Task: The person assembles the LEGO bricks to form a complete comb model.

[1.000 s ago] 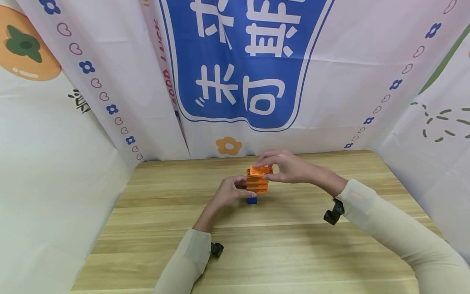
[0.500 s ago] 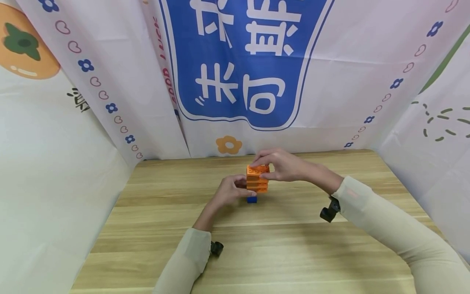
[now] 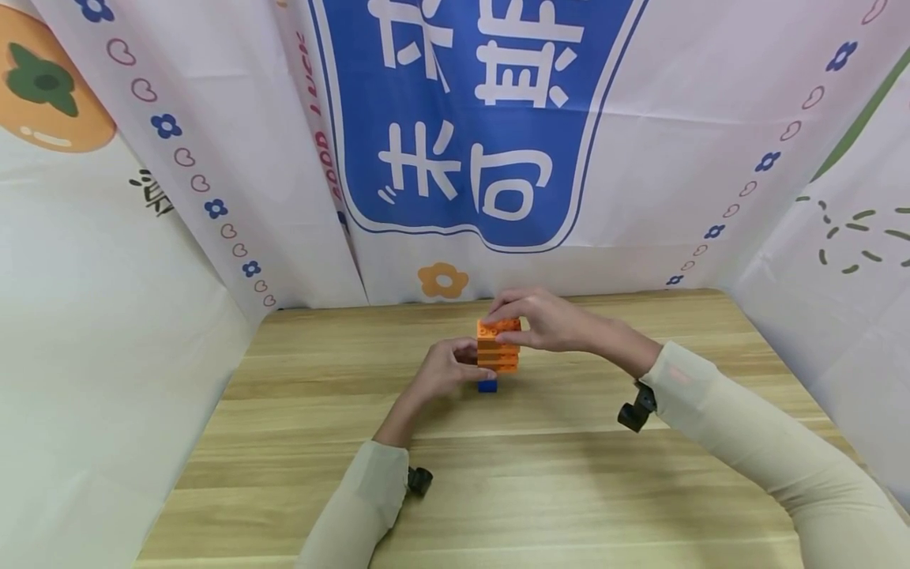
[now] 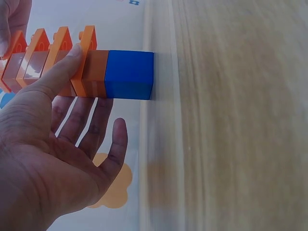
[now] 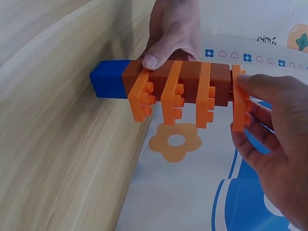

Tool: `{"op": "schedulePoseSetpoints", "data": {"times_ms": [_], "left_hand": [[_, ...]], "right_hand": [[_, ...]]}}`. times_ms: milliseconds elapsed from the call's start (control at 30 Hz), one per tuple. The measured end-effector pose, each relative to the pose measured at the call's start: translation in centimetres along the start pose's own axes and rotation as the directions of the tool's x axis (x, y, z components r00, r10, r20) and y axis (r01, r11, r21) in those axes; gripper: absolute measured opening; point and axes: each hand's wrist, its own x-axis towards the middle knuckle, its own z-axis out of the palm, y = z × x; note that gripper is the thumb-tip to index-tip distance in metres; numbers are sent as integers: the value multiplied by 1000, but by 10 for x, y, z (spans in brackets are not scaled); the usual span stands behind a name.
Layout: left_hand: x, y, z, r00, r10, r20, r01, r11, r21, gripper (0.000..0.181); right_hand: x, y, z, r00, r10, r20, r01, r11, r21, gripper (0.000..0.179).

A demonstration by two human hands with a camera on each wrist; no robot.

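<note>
A tower of building blocks stands upright on the wooden table, with a blue block (image 5: pixel 109 79) at its foot. Above that, brown blocks (image 5: pixel 216 84) alternate with thin orange plates that jut out to one side and carry studs. My left hand (image 3: pixel 444 367) grips the tower low down, thumb on one side and fingers round the other. At the top, my right hand (image 3: pixel 550 320) pinches the uppermost orange plate (image 5: pixel 238 113) between thumb and fingers. A thin gap shows between this plate and the brown block beneath it in the right wrist view.
The wooden table (image 3: pixel 569 490) ends at a printed cloth backdrop (image 3: pixel 640 197) close behind the tower. White cloth also hangs on the left and right. A small black camera (image 3: pixel 419 482) sits at the left wrist, another black camera (image 3: pixel 635 411) at the right.
The right hand has moved slightly left with the orange plate, turning it from askew to lined up over the tower. The left hand has kept its grip in place.
</note>
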Motion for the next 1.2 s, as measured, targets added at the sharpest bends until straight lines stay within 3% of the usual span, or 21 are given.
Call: {"op": "schedulePoseSetpoints", "data": {"times_ms": [500, 1200], "left_hand": [[3, -1, 1, 1000, -11, 1, 11, 1000, 2, 35], [2, 2, -1, 1000, -27, 6, 27, 1000, 7, 33]], "right_hand": [[4, 3, -2, 999, 54, 5, -54, 998, 16, 26], [10, -1, -5, 990, 123, 73, -125, 992, 25, 25]]}}
